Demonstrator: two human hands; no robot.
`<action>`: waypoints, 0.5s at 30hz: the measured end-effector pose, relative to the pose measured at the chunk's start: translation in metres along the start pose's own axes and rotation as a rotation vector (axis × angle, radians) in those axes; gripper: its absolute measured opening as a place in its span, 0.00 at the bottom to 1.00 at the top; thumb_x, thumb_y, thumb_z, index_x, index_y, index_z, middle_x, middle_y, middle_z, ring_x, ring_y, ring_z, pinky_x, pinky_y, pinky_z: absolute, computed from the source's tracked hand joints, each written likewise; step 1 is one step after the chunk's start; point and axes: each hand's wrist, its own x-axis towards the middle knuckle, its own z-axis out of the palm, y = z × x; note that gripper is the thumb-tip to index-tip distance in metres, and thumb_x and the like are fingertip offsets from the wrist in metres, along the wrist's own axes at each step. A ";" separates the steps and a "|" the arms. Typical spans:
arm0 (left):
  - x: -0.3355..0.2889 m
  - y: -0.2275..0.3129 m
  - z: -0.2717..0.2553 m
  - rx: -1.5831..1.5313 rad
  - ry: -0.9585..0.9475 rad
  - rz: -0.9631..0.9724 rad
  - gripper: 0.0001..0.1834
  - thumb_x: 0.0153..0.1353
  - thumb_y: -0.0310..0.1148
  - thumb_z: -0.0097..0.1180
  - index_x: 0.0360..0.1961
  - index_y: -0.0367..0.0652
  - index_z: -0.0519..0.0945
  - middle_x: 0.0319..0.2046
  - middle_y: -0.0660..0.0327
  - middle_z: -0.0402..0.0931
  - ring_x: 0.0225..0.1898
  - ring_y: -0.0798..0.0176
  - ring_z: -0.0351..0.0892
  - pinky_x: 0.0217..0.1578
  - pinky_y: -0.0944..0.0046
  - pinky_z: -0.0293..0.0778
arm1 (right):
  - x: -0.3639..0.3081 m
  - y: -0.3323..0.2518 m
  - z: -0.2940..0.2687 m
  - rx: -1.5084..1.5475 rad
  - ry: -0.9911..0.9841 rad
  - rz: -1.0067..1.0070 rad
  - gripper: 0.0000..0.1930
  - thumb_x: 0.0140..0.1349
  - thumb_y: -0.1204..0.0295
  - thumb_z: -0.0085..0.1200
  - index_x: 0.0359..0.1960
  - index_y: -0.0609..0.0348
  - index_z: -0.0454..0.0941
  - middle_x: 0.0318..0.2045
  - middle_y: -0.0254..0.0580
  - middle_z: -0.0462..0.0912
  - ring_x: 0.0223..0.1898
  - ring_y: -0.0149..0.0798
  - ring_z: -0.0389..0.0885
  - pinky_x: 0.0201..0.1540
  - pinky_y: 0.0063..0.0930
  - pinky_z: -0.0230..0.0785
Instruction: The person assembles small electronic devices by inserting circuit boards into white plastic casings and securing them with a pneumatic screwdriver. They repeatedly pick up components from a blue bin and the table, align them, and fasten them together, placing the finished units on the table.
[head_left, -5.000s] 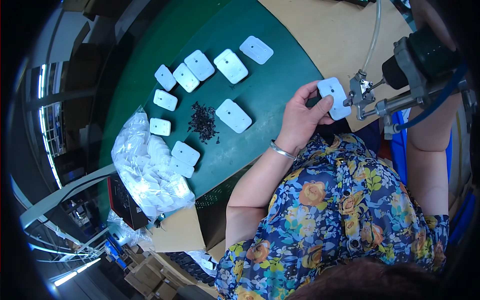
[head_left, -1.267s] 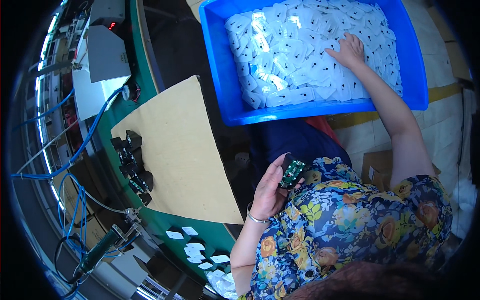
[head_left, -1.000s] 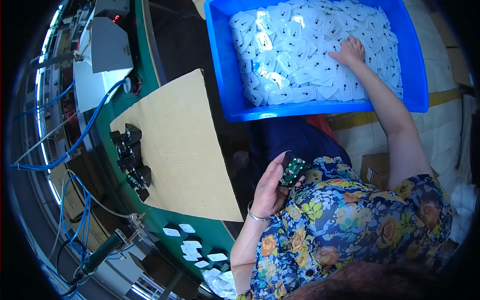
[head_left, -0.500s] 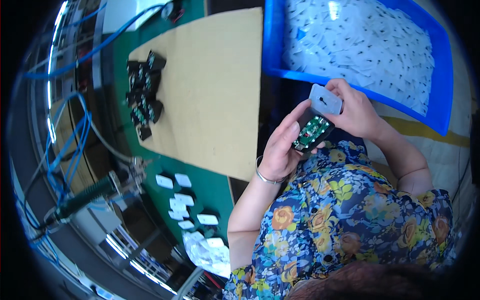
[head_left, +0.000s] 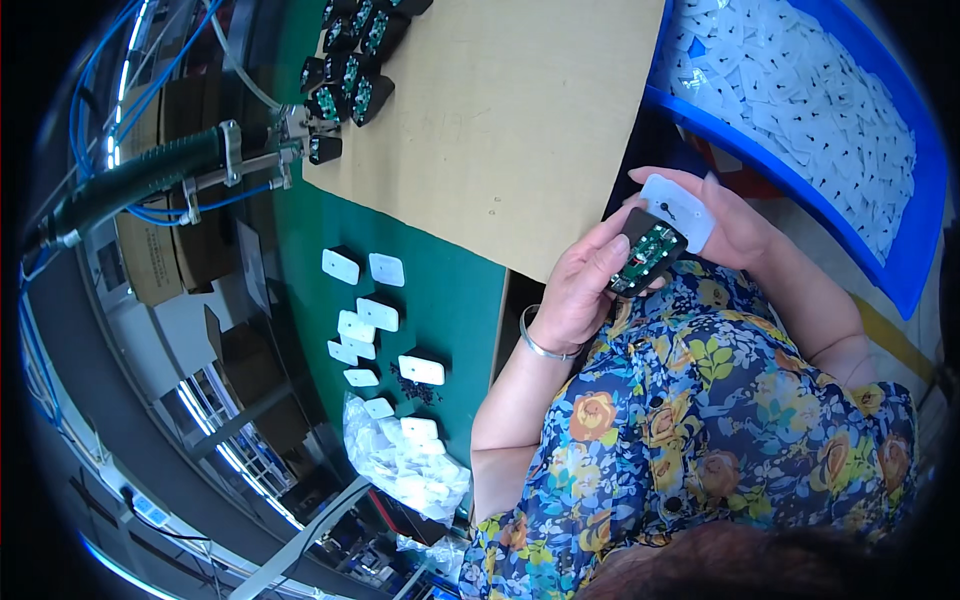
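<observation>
My left hand [head_left: 578,290] is closed around a black plastic housing [head_left: 622,262], its thumb on the near edge. A green circuit board [head_left: 652,252] sits in the open face of that housing. With my right hand [head_left: 738,228] I hold a translucent white cover [head_left: 681,212], which has a small black part on its face. The cover is tilted and lies close against the far edge of the housing. Whether the two are joined I cannot tell. The fingertips behind both pieces are partly hidden.
Far right stands a blue bin [head_left: 790,170] full of white covers. Several black housings with boards [head_left: 352,80] lie on the tan board [head_left: 480,130]. White cases [head_left: 378,313], dark small parts [head_left: 415,388] and plastic bags [head_left: 400,460] lie on the green mat. A dark green cylindrical tool [head_left: 150,178] projects from the left.
The view has shifted, so the table sits higher. My right hand has opened out flatter behind the cover, and the cover now overlaps the housing's far edge. Both hands keep their hold.
</observation>
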 end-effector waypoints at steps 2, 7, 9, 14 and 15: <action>0.001 -0.001 0.000 0.040 -0.032 -0.023 0.27 0.63 0.38 0.44 0.59 0.34 0.59 0.46 0.59 0.70 0.41 0.69 0.73 0.40 0.70 0.72 | 0.003 0.000 0.004 0.299 -0.011 0.046 0.34 0.64 0.44 0.21 0.60 0.61 0.55 0.53 0.51 0.67 0.54 0.44 0.68 0.55 0.37 0.62; -0.006 0.005 0.005 0.100 0.009 0.016 0.27 0.63 0.35 0.42 0.61 0.36 0.55 0.47 0.56 0.69 0.41 0.66 0.73 0.41 0.69 0.71 | 0.004 0.000 0.014 0.487 0.013 0.098 0.34 0.62 0.42 0.26 0.56 0.57 0.60 0.52 0.49 0.68 0.54 0.45 0.66 0.55 0.44 0.60; -0.015 0.009 0.012 0.116 0.060 0.100 0.30 0.62 0.35 0.43 0.62 0.37 0.51 0.46 0.52 0.70 0.42 0.59 0.75 0.43 0.64 0.72 | 0.002 -0.001 0.020 0.547 0.022 0.079 0.34 0.61 0.40 0.26 0.56 0.57 0.61 0.52 0.51 0.67 0.54 0.47 0.66 0.56 0.47 0.57; -0.021 0.014 0.017 0.101 0.326 0.254 0.31 0.57 0.23 0.50 0.61 0.39 0.54 0.47 0.52 0.68 0.46 0.60 0.72 0.46 0.62 0.70 | 0.004 0.010 0.039 0.477 0.192 -0.089 0.36 0.60 0.39 0.27 0.57 0.57 0.58 0.48 0.51 0.69 0.54 0.48 0.65 0.59 0.45 0.54; -0.019 0.011 0.019 0.274 0.335 0.361 0.31 0.56 0.24 0.52 0.60 0.39 0.55 0.47 0.53 0.68 0.46 0.61 0.72 0.45 0.63 0.70 | 0.004 0.013 0.041 0.429 0.238 -0.128 0.36 0.60 0.39 0.27 0.57 0.57 0.57 0.48 0.50 0.69 0.54 0.47 0.65 0.59 0.44 0.55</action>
